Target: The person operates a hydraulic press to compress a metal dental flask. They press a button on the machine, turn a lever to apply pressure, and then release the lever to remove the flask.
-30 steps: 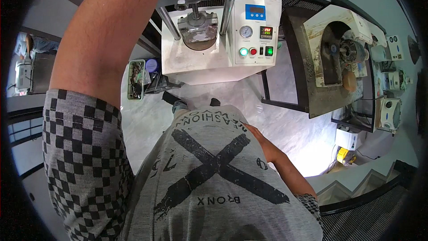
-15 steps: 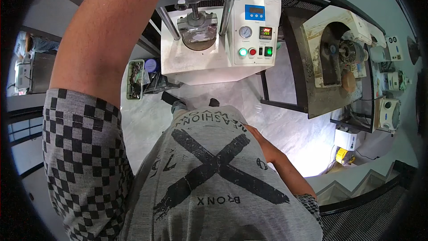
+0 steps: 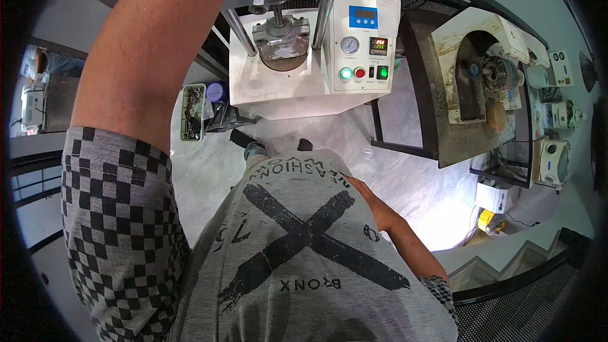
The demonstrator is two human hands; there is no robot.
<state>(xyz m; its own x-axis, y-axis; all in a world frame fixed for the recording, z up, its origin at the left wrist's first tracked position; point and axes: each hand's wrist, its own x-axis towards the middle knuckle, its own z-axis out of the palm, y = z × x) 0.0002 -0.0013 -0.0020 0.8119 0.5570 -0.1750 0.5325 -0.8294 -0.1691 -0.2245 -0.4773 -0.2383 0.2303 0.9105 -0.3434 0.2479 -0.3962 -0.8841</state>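
Observation:
My bare left forearm [image 3: 142, 57] reaches up past the top edge, so that hand is out of view. It passes beside a white press machine [image 3: 278, 92] with steel columns and a threaded spindle. Under the spindle sits a grey metal clamp block [image 3: 283, 37] over a round opening. A panel with a gauge [image 3: 349, 45], red digital readout [image 3: 379, 46] and lit green buttons [image 3: 346, 73] fills the machine's right side. My right forearm [image 3: 387, 214] hangs beside my body. The front of my grey shirt [image 3: 304, 240] hides the right hand.
A green-rimmed bin of small items [image 3: 192, 113] and a purple-lidded container [image 3: 216, 92] stand left of the press. To the right is a dark bench [image 3: 425, 107] bearing a stained white grinding machine [image 3: 453, 63]. Stairs [image 3: 500, 266] and a black mesh rail [image 3: 525, 297] lie lower right.

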